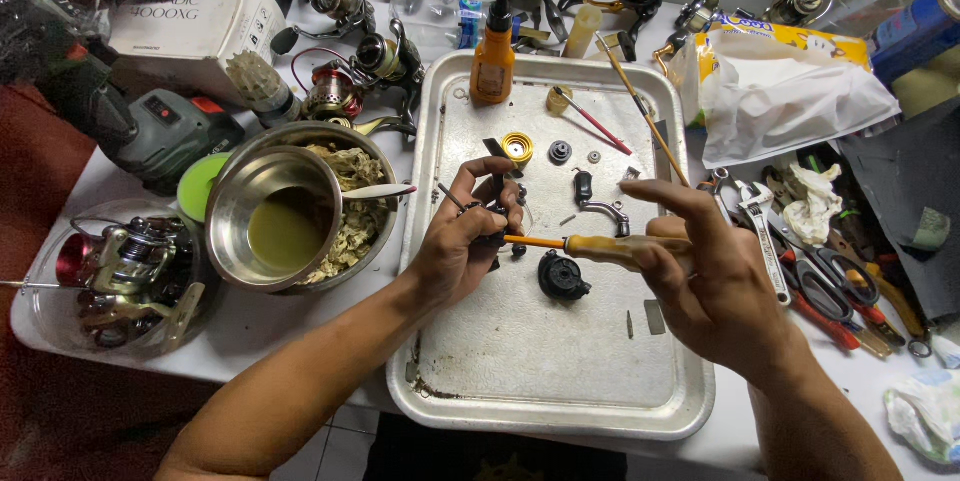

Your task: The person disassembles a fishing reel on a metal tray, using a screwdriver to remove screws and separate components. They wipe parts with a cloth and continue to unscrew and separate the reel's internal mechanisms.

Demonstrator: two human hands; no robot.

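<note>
Right now both hands work over the metal tray (pixel 560 381). Left hand (pixel 462 241) is pinched shut on a small dark reel part (pixel 487 213) above the tray's middle; its exact shape is hidden by the fingers. Right hand (pixel 700 276) is wrapped around the wooden handle of a screwdriver (pixel 585 247), shaft pointing left, tip touching the part. Loose bits lie on the tray beyond the hands: yellow spool washer (pixel 517 147), small grey gear (pixel 560 151), curved black arm (pixel 590 199); a round black housing (pixel 562 277) sits just under the screwdriver shaft. Orange oil bottle (pixel 492 61) stands at the tray's far left corner. Steel bowl (pixel 290 216) with yellowish liquid sits just left of the tray, pliers and scissors (pixel 830 291) just right of it. My read on doing this well: keep the shaft in line with the screw, press in before turning, hold the part low over the tray so a dropped screw lands on metal, not the floor. Left thumb should brace against rotation.
</note>
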